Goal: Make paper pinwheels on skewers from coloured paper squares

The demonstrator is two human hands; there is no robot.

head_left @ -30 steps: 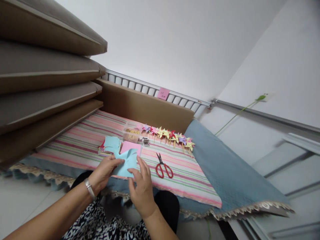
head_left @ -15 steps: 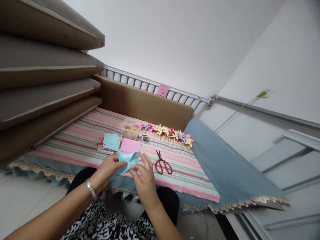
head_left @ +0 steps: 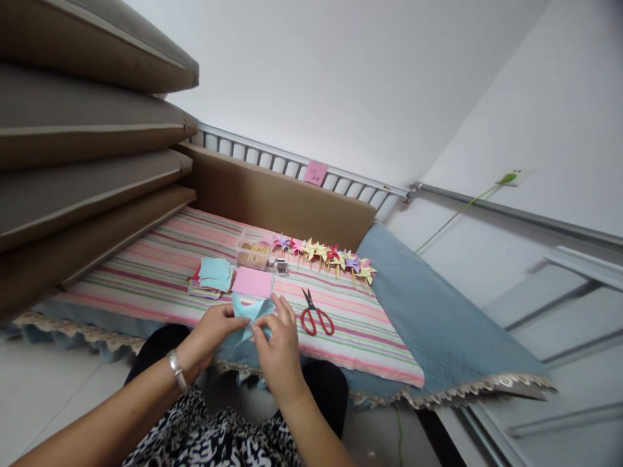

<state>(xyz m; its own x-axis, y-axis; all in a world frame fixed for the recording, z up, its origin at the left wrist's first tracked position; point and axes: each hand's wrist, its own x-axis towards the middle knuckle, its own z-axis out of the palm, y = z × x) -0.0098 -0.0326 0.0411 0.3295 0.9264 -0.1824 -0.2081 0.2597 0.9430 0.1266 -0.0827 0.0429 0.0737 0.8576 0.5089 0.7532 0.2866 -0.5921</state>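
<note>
A light-blue paper pinwheel (head_left: 247, 307) with its points bent inward is held up between both my hands, over the near edge of the striped cloth (head_left: 363, 350). My left hand (head_left: 214, 331) is closed on its left side, thumb pressed near the middle. On the other side, the thumb and fingers of my right hand (head_left: 277, 337) pinch it at the centre and right. Just beyond lie a stack of pink paper squares (head_left: 253, 282) and a stack with blue sheets on top (head_left: 215, 274). Red-handled scissors (head_left: 316, 316) rest to the right, blades slightly apart.
A clear plastic box (head_left: 253, 254) of thin sticks stands behind the paper, with small metal pieces (head_left: 281, 266) beside it. Several finished pinwheels (head_left: 331, 254) lie in a row farther back. Stacked cushions (head_left: 92, 143) rise at the left.
The right thumb and fingers have come in closer to the middle of the blue paper, and another of its points is now folded inward. The view has shifted slightly.
</note>
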